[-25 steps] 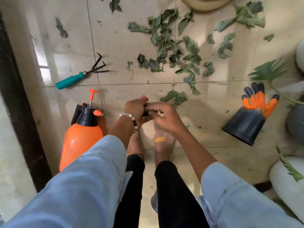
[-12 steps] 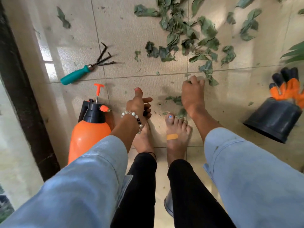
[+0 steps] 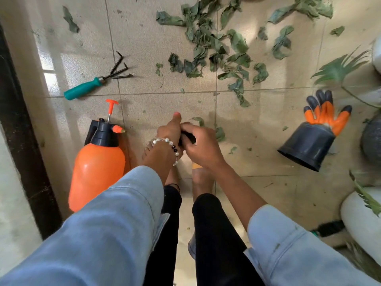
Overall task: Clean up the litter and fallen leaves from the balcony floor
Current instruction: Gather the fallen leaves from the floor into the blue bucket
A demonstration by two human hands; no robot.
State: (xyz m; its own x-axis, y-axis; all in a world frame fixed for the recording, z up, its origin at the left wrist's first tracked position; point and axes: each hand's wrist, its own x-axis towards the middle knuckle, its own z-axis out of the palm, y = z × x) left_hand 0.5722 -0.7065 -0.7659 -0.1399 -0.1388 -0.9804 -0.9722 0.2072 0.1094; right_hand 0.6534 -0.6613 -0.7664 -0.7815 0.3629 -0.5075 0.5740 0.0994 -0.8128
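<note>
Wilted green leaves (image 3: 218, 48) lie scattered over the beige floor tiles ahead of me, with a smaller cluster (image 3: 303, 9) at the top right and a few leaves (image 3: 219, 134) just beyond my hands. My left hand (image 3: 169, 131), wearing a bead bracelet, grips a small black object (image 3: 188, 138) with the thumb raised. My right hand (image 3: 203, 146) meets it, fingers curled round the same object. What the object is stays hidden by my fingers. Both hands hover above my bare feet.
An orange pressure sprayer (image 3: 97, 168) stands at my left, a green-handled hand rake (image 3: 82, 90) beyond it. A tipped black pot (image 3: 307, 146) with an orange glove (image 3: 325, 112) lies on the right. White planters (image 3: 358, 211) line the right edge; a dark door frame (image 3: 18, 141) runs along the left.
Half a second ago my right hand was pressed on the leaves on the floor; it has come back and now grips the black object together with my left hand.
</note>
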